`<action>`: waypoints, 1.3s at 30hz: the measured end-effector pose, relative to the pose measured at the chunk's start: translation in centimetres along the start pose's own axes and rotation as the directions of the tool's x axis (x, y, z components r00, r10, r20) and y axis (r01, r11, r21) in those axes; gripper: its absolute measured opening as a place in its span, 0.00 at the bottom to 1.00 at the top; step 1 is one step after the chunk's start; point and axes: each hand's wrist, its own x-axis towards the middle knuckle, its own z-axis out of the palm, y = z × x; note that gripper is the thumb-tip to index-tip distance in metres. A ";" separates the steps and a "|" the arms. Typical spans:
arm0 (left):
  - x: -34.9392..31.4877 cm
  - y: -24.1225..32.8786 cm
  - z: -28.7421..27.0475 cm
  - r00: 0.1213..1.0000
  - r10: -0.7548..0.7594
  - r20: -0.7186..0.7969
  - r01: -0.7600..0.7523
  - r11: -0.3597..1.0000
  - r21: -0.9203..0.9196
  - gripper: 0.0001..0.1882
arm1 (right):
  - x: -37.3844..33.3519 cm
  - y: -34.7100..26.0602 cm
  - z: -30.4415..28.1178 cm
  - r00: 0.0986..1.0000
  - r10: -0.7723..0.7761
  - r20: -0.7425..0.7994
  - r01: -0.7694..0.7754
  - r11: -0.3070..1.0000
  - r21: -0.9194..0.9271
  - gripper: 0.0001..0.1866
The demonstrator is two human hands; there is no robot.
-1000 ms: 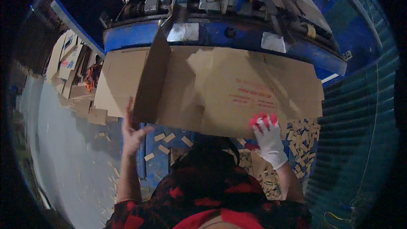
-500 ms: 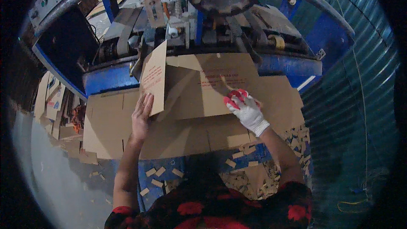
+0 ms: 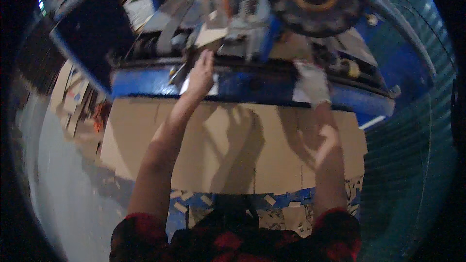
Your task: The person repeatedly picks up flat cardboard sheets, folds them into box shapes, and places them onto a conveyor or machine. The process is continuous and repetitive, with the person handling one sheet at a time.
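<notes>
While both my arms reach forward over the flat cardboard sheet [image 3: 233,150], a small cardboard piece [image 3: 209,36] sits inside the blue machine [image 3: 252,85], its long axis running left-right. My bare left hand [image 3: 201,75] touches it, fingers extended; grip unclear. My gloved right hand [image 3: 313,82] rests on the machine's edge, closure indeterminate. Above it hangs a dark toothed wheel [image 3: 315,0].

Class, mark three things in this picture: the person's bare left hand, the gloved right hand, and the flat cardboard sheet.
left hand [image 3: 201,75], head view, on the back of the hand.
right hand [image 3: 313,82], head view, on the white glove's back.
cardboard sheet [image 3: 228,145], head view, on its bare middle.
</notes>
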 end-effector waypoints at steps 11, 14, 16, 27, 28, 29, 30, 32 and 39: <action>-29.5 -13.1 -17.5 0.489 -0.839 0.238 0.682 0.538 0.495 0.38 | -30.5 -1.8 -7.3 0.741 0.616 0.267 -0.571 0.787 -0.234 0.47; -32.6 -11.5 -19.8 0.457 -0.855 0.246 0.734 0.519 0.439 0.43 | -37.6 -1.7 -9.1 0.649 0.741 0.172 -0.668 0.663 -0.338 0.48; -33.7 -10.0 -20.7 0.474 -0.844 0.250 0.734 0.536 0.418 0.44 | -42.7 -0.8 -9.3 0.613 0.788 -0.061 -0.760 0.568 -0.315 0.47; -28.8 -6.7 -26.8 0.702 -0.693 0.166 0.601 0.701 0.384 0.27 | -40.9 -2.7 -15.9 0.196 0.964 0.178 -0.221 -0.134 0.966 0.26; -28.4 -6.0 -27.5 0.709 -0.672 0.214 0.608 0.736 0.297 0.27 | -39.0 -4.1 -17.1 0.244 0.965 0.094 -0.218 -0.040 0.975 0.24; -28.2 -5.3 -28.1 0.743 -0.616 0.261 0.586 0.788 0.190 0.26 | -37.5 -5.8 -17.9 0.208 0.978 0.031 -0.308 0.035 0.951 0.23; -27.9 -4.8 -28.5 0.818 -0.515 0.255 0.506 0.856 0.107 0.26 | -36.2 -7.4 -18.4 0.251 0.967 -0.033 -0.354 0.123 0.927 0.23; -27.7 -4.0 -29.0 0.860 -0.439 0.261 0.414 0.898 0.147 0.25 | -34.5 -10.8 -18.9 0.309 0.951 0.005 -0.526 0.167 0.834 0.26; -27.8 -4.4 -29.6 0.669 -0.615 0.417 0.740 0.502 -0.448 0.29 | -31.6 -8.8 -18.4 0.246 0.912 -0.329 -0.347 0.400 0.848 0.39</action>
